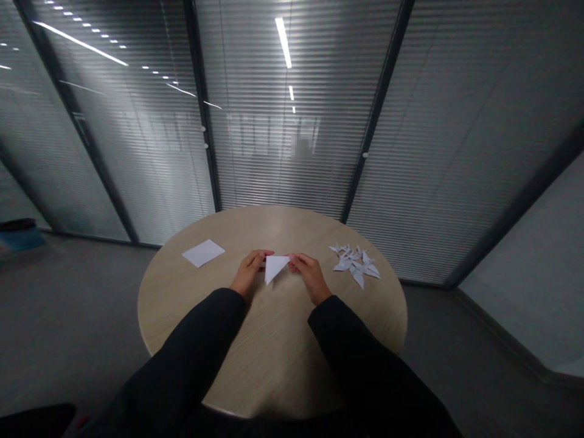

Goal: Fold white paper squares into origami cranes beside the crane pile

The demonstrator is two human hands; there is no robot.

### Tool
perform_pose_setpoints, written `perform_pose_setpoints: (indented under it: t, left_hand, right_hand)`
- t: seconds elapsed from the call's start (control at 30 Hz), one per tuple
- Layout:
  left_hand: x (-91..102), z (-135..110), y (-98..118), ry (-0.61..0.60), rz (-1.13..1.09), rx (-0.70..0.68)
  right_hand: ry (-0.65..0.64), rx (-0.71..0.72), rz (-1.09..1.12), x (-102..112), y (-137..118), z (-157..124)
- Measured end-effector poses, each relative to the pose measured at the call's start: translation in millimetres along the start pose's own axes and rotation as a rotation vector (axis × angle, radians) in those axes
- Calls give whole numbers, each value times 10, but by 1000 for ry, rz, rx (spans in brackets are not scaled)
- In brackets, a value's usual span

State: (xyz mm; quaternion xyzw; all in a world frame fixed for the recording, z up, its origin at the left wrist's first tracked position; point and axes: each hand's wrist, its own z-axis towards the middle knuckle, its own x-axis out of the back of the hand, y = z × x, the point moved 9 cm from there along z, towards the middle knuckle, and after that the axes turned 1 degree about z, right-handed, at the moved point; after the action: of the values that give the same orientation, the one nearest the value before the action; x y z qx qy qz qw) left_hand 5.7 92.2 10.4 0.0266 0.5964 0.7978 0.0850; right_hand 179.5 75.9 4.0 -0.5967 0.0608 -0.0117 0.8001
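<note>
Between my hands is a white sheet of paper (275,267) folded into a small triangle, one point hanging down toward me. My left hand (250,272) pinches its left upper corner. At its right upper corner the fingers of my right hand (310,274) are closed on the edge. To the left on the table lies a flat stack or sheet of white paper (203,253); how many sheets it holds I cannot tell. Right of my right hand sits a heap of folded white paper cranes (356,261), several of them overlapping.
All of this is on a round, light wood table (269,347). Behind it stand glass partitions with closed blinds (287,170). A blue bin (20,236) is on the floor at far left, and a dark chair edge (39,420) shows at lower left.
</note>
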Motion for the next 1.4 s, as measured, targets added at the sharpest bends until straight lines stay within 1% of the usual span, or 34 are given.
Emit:
perform_pose_setpoints:
  t: [0.1, 0.2, 0.27, 0.43, 0.5, 0.57, 0.63, 0.73, 0.83, 0.9, 0.97, 1.03, 1.2, 1.3, 1.4]
  left_hand:
    - [-57, -16, 32, -86, 19, -29]
    - [-107, -44, 119, -159, 106, -129]
    - [-123, -57, 159, -176, 147, -171]
    - [-82, -9, 145, -114, 190, -175]
    - [-30, 27, 111, -56, 192, -170]
    - [42, 54, 53, 20, 183, -137]
    - [85, 60, 3, 70, 176, -101]
    - [99, 46, -23, 97, 174, -76]
    - [99, 41, -16, 105, 180, -91]
    - [108, 50, -29, 114, 155, -95]
    - [120, 58, -73, 129, 102, -70]
    - [71, 58, -120, 84, 63, -24]
    - [-220, -51, -140, -191, -5, 114]
    - [-290, -109, -113, -250, -52, 156]
    - [-266, -87, -129, -224, -99, 170]
  right_hand:
    - [32, -64, 99, 34, 57, -5]
    - [52, -116, 190, 50, 97, -23]
    - [48, -133, 222, 45, 105, -35]
    - [15, -130, 206, 1, 73, -49]
    - [-10, -115, 188, -36, 50, -46]
    - [-46, -106, 148, -83, 38, -43]
    - [-80, -88, 82, -123, 23, -43]
    - [-106, -32, -22, -151, -36, -55]
    - [-117, 17, -116, -161, -107, -80]
    - [-122, 31, -160, -166, -137, -94]
    - [-124, 35, -186, -169, -147, -102]
    - [-125, 39, -196, -173, -147, -104]
    - [-185, 53, -184, -240, -130, -99]
    - [-217, 63, -176, -278, -127, -97]
    - [-233, 123, -197, -293, -178, -104]
